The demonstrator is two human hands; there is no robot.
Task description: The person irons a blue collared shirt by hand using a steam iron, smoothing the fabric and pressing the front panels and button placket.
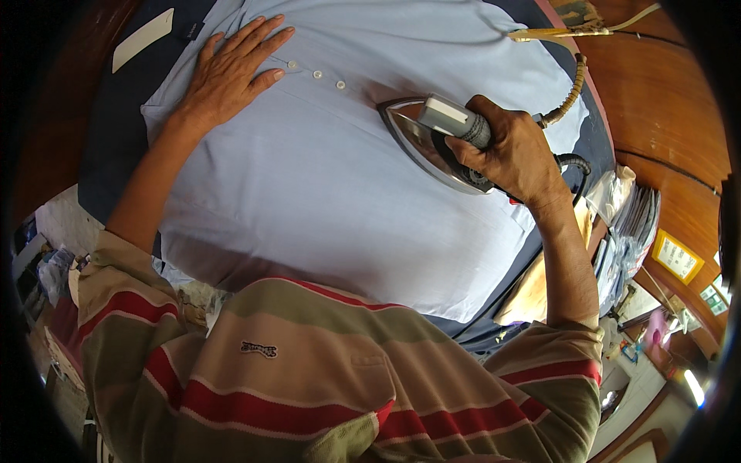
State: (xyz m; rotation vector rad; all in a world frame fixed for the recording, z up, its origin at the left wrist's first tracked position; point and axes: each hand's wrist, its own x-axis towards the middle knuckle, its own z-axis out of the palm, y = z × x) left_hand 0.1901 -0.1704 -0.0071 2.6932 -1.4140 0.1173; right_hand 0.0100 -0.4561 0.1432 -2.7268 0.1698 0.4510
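Note:
A light blue shirt (309, 193) lies spread over a dark navy padded surface, with a short row of pale buttons (317, 75) near its upper middle. My left hand (231, 73) rests flat on the cloth to the left of those buttons, its fingers stretched out. In my right hand (519, 150) is the grey handle of a steam iron (444, 147), my fingers wrapped round it. The iron's metal plate is on the shirt, right of centre, its tip pointing up and left. Its underside is hidden.
A ribbed hose (571, 96) and a black cord (575, 162) run from the iron's rear. Top left, a white card (143, 40) lies on the navy cover (116, 147). Stacked garments in clear plastic (633, 224) stand at the right, beside a wooden panel (656, 100) with a yellow-framed sign (678, 256).

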